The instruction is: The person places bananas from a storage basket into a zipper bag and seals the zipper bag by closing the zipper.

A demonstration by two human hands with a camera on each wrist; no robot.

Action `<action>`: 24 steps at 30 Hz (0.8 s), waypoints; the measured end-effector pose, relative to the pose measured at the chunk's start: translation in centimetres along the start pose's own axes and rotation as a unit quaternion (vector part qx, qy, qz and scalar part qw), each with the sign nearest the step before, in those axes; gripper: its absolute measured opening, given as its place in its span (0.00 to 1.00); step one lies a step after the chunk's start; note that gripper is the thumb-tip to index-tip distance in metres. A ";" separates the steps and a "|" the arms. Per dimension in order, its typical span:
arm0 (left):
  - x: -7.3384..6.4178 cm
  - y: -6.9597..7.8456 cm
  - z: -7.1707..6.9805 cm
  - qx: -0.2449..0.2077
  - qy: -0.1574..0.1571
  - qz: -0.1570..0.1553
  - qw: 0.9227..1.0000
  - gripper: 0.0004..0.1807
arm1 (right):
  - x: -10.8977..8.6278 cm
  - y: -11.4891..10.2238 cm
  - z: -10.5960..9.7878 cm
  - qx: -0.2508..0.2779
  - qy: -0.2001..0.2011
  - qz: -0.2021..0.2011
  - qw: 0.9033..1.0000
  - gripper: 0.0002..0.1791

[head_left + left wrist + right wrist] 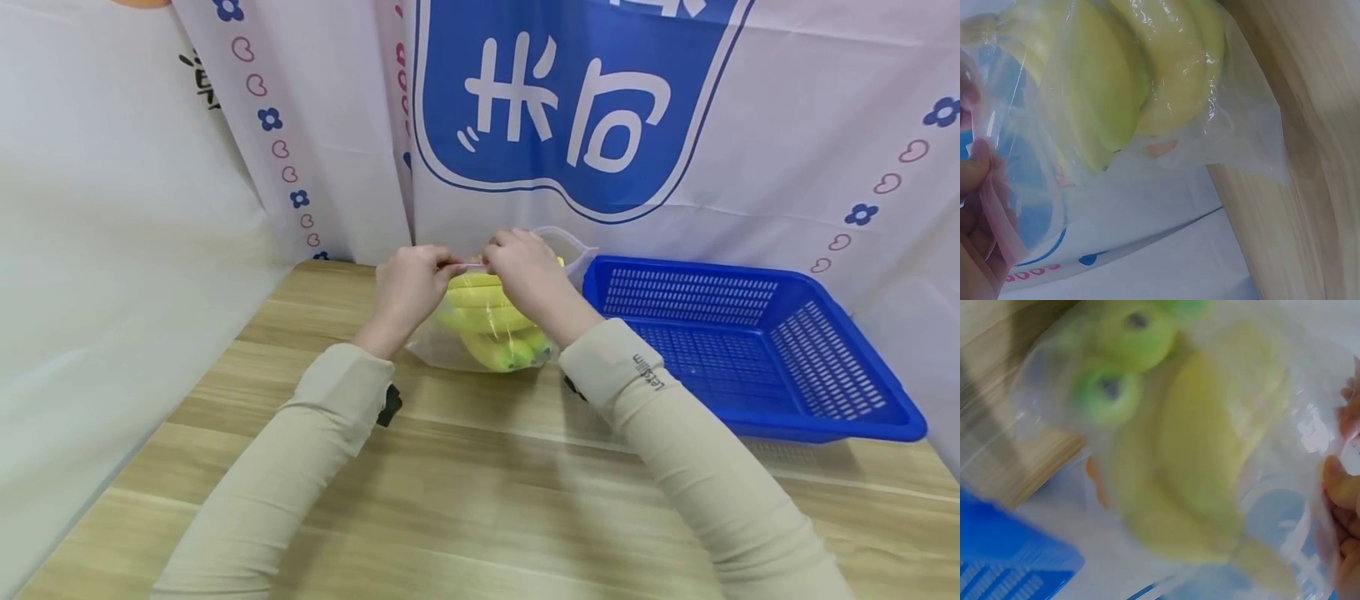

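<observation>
A clear plastic zip bag (pixel 433 352) holds a bunch of yellow-green bananas (pixel 487 312) above the wooden table. My left hand (pixel 411 282) pinches the pink zip strip (pixel 999 219) along the bag's mouth between thumb and fingers. Close beside it, my right hand (pixel 531 273) pinches the same strip, thumb and curled fingers showing in the right wrist view. To the right of my right hand, the bag's mouth gapes in a loop. A small orange patch (pixel 1161 149) shows by the bananas; what it is I cannot tell.
A blue plastic basket (pixel 750 425) with slotted sides stands on the table (pixel 465 517) to the right of the bag. Behind the table hangs a white printed cloth (pixel 810 100) with a blue emblem. A plain white sheet (pixel 112 250) borders the left side.
</observation>
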State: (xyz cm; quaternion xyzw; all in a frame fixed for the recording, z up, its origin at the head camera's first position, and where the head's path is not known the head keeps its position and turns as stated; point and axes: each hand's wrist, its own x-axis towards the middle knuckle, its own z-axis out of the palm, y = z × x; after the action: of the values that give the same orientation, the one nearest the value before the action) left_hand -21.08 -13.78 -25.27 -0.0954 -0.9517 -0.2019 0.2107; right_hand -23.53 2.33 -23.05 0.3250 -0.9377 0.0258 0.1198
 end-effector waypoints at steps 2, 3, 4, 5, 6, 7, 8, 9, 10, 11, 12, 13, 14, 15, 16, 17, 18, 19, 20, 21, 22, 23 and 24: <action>0.0 -0.3 -0.1 0.009 -0.004 -0.006 1.000 0.13 | -0.3 0.7 0.2 -0.006 0.003 -0.002 1.000 0.11; 0.0 -0.5 -0.1 0.010 -0.006 -0.010 1.000 0.13 | -0.4 1.1 0.4 -0.010 0.003 -0.001 1.000 0.11; 0.0 -0.7 -0.2 0.009 -0.007 -0.013 1.000 0.13 | -0.7 1.5 0.5 -0.015 0.005 -0.003 1.000 0.11; -0.1 -0.8 -0.3 0.007 -0.008 -0.016 1.000 0.13 | -0.9 1.9 0.5 -0.021 0.009 -0.007 1.000 0.12; -0.1 -1.0 -0.3 0.004 -0.009 -0.018 1.000 0.13 | -1.1 2.3 0.6 -0.026 0.012 -0.010 1.000 0.12; -0.1 -1.1 -0.3 0.001 -0.011 -0.020 1.000 0.13 | -1.3 2.6 0.7 -0.026 0.017 -0.014 0.999 0.12; -0.1 -1.1 -0.4 -0.001 -0.014 -0.021 1.000 0.13 | -1.5 2.9 0.7 -0.027 0.017 -0.015 0.999 0.12; -0.1 -1.2 -0.4 -0.003 -0.017 -0.022 1.000 0.13 | -1.6 3.1 0.7 -0.027 0.019 -0.019 0.999 0.12; -0.1 -1.1 -0.4 -0.003 -0.018 -0.023 1.000 0.13 | -1.8 3.3 0.8 -0.027 0.022 -0.024 0.999 0.11; -0.1 -1.1 -0.4 -0.004 -0.020 -0.024 0.999 0.13 | -1.8 3.4 0.8 -0.026 0.022 -0.027 0.999 0.11; -0.1 -1.1 -0.4 -0.005 -0.023 -0.023 0.999 0.13 | -1.9 3.5 0.9 -0.023 0.022 -0.028 0.999 0.11; -0.1 -1.1 -0.4 -0.006 -0.023 -0.023 0.999 0.13 | -1.9 3.6 1.0 -0.020 0.023 -0.028 0.999 0.11; -0.1 -1.1 -0.4 -0.008 -0.024 -0.023 0.999 0.13 | -2.0 3.6 1.0 -0.018 0.023 -0.027 0.999 0.11; -0.1 -1.1 -0.4 -0.011 -0.024 -0.023 0.999 0.13 | -2.0 3.7 1.1 -0.014 0.024 -0.029 0.999 0.12; -0.1 -1.1 -0.4 -0.012 -0.026 -0.023 0.999 0.13 | -2.0 3.7 1.2 -0.010 0.026 -0.030 0.999 0.12; -0.1 -1.1 -0.4 -0.014 -0.027 -0.022 0.999 0.13 | -2.0 3.8 1.3 -0.003 0.028 -0.031 0.999 0.12; -0.1 -1.1 -0.4 -0.016 -0.028 -0.020 0.999 0.13 | -2.0 3.8 1.4 0.004 0.032 -0.033 0.999 0.12; -0.1 -1.1 -0.4 -0.016 -0.028 -0.019 0.999 0.13 | -2.0 3.9 1.4 0.010 0.036 -0.035 0.999 0.12; -0.1 -1.1 -0.3 -0.014 -0.028 -0.017 0.999 0.13 | -2.0 3.9 1.5 0.012 0.041 -0.039 0.998 0.12; 0.0 -1.0 -0.3 -0.010 -0.029 -0.014 0.999 0.14 | -2.0 3.9 1.6 0.013 0.047 -0.044 0.998 0.12; 0.0 -1.0 -0.2 -0.006 -0.028 -0.009 1.000 0.14 | -2.0 4.0 1.6 0.009 0.053 -0.049 0.997 0.11; 0.0 -0.9 -0.1 0.000 -0.027 -0.002 1.000 0.15 | -1.9 4.0 1.7 0.006 0.059 -0.054 0.997 0.11; 0.0 -0.7 0.0 0.008 -0.025 0.008 1.000 0.17 | -1.9 3.9 1.7 0.002 0.064 -0.059 0.996 0.11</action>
State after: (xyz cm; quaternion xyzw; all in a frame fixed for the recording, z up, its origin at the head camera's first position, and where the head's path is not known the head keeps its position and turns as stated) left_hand -21.30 -14.42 -25.54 -0.1066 -0.9575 -0.1900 0.1892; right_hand -24.86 6.33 -25.02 0.3778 -0.9073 0.0409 0.1799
